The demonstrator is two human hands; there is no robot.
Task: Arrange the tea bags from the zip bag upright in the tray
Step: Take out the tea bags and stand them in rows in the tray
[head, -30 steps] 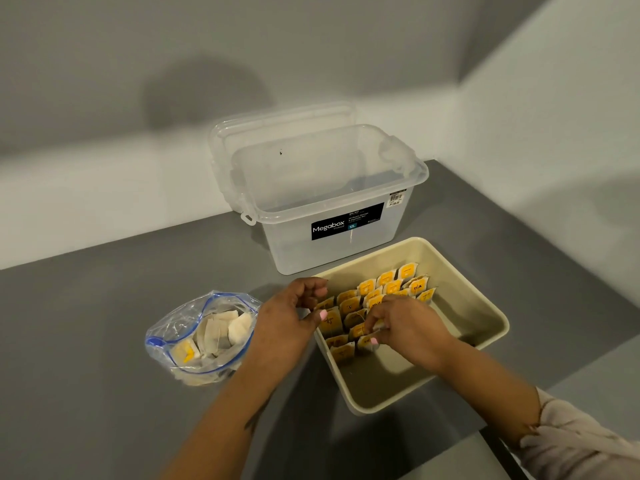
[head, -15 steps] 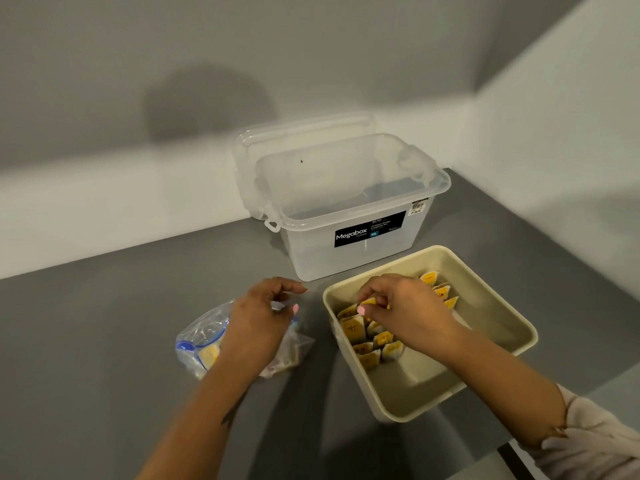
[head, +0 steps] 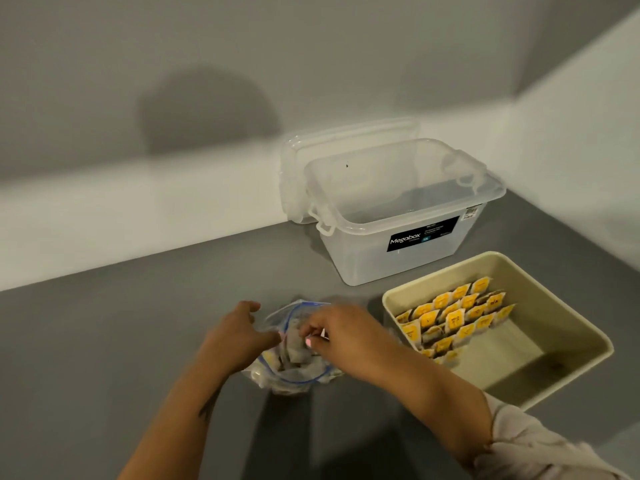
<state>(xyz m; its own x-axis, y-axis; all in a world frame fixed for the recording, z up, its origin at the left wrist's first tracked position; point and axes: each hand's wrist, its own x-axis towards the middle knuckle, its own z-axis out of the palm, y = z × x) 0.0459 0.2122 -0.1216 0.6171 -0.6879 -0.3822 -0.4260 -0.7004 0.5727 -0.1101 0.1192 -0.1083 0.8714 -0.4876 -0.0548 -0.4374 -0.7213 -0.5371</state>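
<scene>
Both hands have left the tray and come over to the zip bag [head: 294,351]. One second ago they were in the tray, fixing the tea bags there. Now the right hand [head: 341,341] is at the mouth of the zip bag. Its fingers are curled and seem to pinch a tea bag inside, but the picture is blurry, so I cannot tell for sure. The left hand [head: 239,336] is at the left side of the bag's mouth and looks like it holds the plastic to keep it open; that grip is blurry too.

I think this means one more tea bag is about to come out, so the job is not done yet.

More tea bags are inside the zip bag, which lies on the gray bench [head: 138,341] near the front, between the two hands.

To the right sits the tray [head: 561,303], near the right edge of the bench. Rows of tea bags [head: 453,317] with yellow tags stand upright along its left side. Its right side has no bags.

Farther back, near the wall, stands a clear plastic box [head: 408,251]. Its lid [head: 294,168] leans behind it.
</scene>
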